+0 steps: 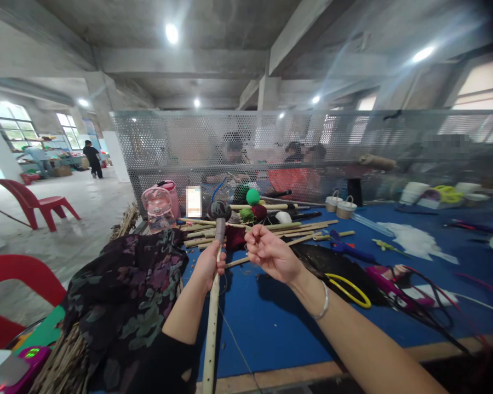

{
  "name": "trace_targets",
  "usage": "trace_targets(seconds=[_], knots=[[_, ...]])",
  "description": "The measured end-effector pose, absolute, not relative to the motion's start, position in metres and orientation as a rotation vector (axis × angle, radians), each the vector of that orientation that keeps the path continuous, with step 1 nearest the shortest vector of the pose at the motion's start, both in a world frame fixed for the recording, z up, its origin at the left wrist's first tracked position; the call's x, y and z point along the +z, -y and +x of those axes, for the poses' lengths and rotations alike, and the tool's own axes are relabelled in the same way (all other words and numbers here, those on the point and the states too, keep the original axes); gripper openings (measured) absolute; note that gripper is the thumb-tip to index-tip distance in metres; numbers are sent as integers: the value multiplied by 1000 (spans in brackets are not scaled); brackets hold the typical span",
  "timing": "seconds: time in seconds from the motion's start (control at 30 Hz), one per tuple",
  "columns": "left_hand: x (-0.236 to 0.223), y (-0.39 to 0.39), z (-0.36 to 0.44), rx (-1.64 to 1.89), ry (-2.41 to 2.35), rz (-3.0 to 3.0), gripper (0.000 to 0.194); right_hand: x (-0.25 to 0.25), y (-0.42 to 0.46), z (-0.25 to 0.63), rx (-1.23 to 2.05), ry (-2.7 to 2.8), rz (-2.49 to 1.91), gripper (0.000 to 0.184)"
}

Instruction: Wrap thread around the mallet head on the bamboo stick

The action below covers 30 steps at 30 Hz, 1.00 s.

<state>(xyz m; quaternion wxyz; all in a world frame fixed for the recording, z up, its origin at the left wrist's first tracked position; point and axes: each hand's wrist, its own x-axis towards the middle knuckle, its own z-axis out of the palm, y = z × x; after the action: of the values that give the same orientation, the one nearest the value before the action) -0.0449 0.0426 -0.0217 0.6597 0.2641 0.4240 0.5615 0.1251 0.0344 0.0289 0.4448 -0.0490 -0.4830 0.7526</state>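
Observation:
My left hand (pixel 210 265) is wrapped around a long pale bamboo stick (pixel 211 339) with a row of small dark holes. The stick stands nearly upright over the table's front edge. On its top sits a dark round ball (pixel 221 209), and grey wrapping (pixel 220 230) covers the neck just below it. My right hand (pixel 273 254) is raised to the right of the stick, fingers curled in a pinch; anything between the fingertips is too fine to make out. A thin thread (pixel 239 340) hangs from near my left hand down past the front edge.
Behind my hands lie bamboo sticks (pixel 308 229) and a green ball (pixel 253 196). Yellow-handled scissors (pixel 349 290), a blue glue gun (pixel 351 249) and a pink glue gun (pixel 394 285) are at right. Dark patterned cloth (pixel 127 295) covers the left. A mesh partition (pixel 168 142) rises behind the table.

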Motion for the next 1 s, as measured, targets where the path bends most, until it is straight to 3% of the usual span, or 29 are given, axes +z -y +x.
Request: trace_targets(seconds=[0.13,0.27,0.37,0.5,0.57,0.77,1.0], knots=[[-21,-42,-45,1268,-970,597,23,26,-39,123,1802,1228,-193,31],[-19,-41,-44,1260,-985,601,23,11,-70,129,1540,1295,-465,20],[-18,-40,-44,1259,-1007,601,22,-7,-99,140,1112,1517,-924,16],[-19,-41,-43,1259,-999,614,22,-28,-121,151,248,1903,-1610,27],[-20,-41,-44,1264,-985,617,22,-35,-125,152,54,2018,-1790,25],[-22,-43,-46,1276,-1004,611,22,-22,-142,143,626,1964,-1704,24],[-23,-44,-46,1280,-1055,604,22,54,-169,126,1338,1402,-962,14]])
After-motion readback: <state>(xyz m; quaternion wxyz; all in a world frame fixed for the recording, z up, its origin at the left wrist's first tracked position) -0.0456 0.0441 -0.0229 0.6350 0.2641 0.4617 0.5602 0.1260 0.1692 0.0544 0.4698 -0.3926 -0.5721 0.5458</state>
